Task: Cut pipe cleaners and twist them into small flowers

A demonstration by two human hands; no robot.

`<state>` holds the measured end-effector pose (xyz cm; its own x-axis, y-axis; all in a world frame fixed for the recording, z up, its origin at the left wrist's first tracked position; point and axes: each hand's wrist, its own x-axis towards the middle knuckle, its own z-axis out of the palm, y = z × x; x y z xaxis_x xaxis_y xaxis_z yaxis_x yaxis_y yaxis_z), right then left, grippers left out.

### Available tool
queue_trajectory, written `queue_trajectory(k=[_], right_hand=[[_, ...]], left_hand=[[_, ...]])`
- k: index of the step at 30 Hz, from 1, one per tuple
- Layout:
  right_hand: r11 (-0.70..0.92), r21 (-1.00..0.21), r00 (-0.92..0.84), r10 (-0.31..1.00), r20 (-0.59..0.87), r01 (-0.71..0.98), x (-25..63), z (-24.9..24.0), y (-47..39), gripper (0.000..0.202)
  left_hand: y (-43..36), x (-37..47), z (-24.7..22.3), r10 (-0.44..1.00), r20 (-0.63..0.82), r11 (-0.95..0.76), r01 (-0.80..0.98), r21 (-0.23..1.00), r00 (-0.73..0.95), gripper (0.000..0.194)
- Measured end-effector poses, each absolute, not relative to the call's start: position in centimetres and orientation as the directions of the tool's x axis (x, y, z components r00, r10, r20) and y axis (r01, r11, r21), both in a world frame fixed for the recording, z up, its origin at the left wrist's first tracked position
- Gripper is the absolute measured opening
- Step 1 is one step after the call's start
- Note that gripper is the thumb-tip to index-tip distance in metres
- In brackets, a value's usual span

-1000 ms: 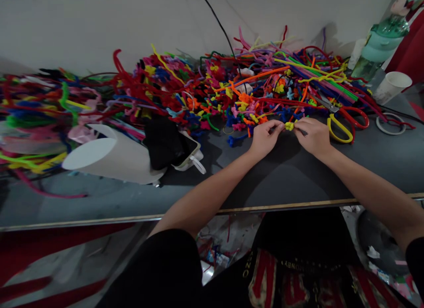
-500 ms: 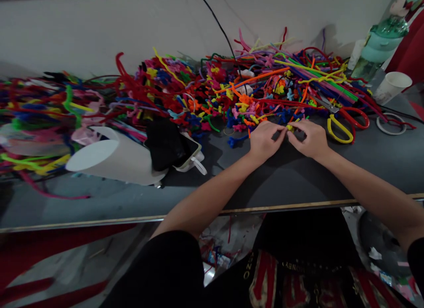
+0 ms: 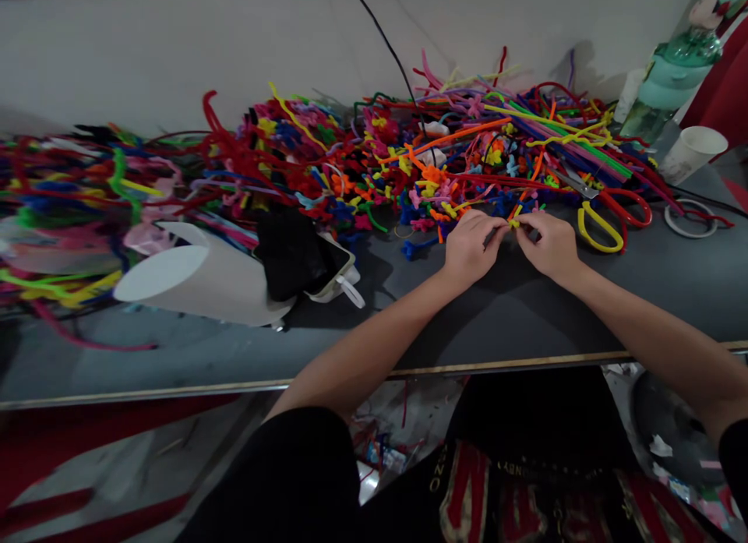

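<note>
Between my fingertips is a small yellow pipe cleaner piece [image 3: 514,220], bent into a little shape whose details I cannot make out. My left hand [image 3: 474,245] pinches it from the left side. From the right, thumb and forefinger of my right hand [image 3: 548,243] close on it too. Just beyond both hands rises a pile of colourful pipe cleaners [image 3: 467,177], some long and straight, others twisted into small flower-like shapes. Scissors [image 3: 601,225] with one yellow and one red handle loop lie to the right of my right hand.
A white scoop-shaped holder [image 3: 204,278] and a phone [image 3: 298,255] stand on the grey table [image 3: 467,333] at left. A paper cup [image 3: 693,155], a green bottle [image 3: 672,83] and a grey ring [image 3: 690,219] are at right. A black cable [image 3: 386,44] hangs down the wall.
Both hands have shifted very slightly to the right, and the fingers have changed position a little around the yellow piece. More of its yellow shows between the fingertips.
</note>
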<state>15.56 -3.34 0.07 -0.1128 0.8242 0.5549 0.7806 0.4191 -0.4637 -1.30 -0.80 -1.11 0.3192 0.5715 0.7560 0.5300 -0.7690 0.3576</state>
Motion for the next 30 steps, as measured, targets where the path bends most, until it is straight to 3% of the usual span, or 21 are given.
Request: queue_trajectory(k=[10,18,24,30], right_hand=[[0.417,-0.459,-0.13,0.834,0.536,0.785,15.5,0.1,-3.4,0.022],[0.432,-0.507,-0.124,0.838,0.532,0.746,15.6,0.2,-3.5,0.02],[0.339,-0.769,0.042,0.903,0.428,0.542,15.3,0.3,-3.1,0.02],[0.327,-0.771,0.056,0.904,0.423,0.546,15.2,0.1,-3.2,0.02]], left_hand=[[-0.7,-1.4,-0.6,0.713,0.609,-0.698,0.431,0.572,0.347,0.023],[0.2,-1.4,-0.9,0.867,0.311,-0.376,0.103,0.921,0.388,0.034],[-0.4,-0.9,-1.3,0.93,0.31,-0.334,0.105,0.937,0.196,0.035],[-0.8,-0.6,-1.6,0.951,0.256,-0.284,0.164,0.945,0.17,0.036]])
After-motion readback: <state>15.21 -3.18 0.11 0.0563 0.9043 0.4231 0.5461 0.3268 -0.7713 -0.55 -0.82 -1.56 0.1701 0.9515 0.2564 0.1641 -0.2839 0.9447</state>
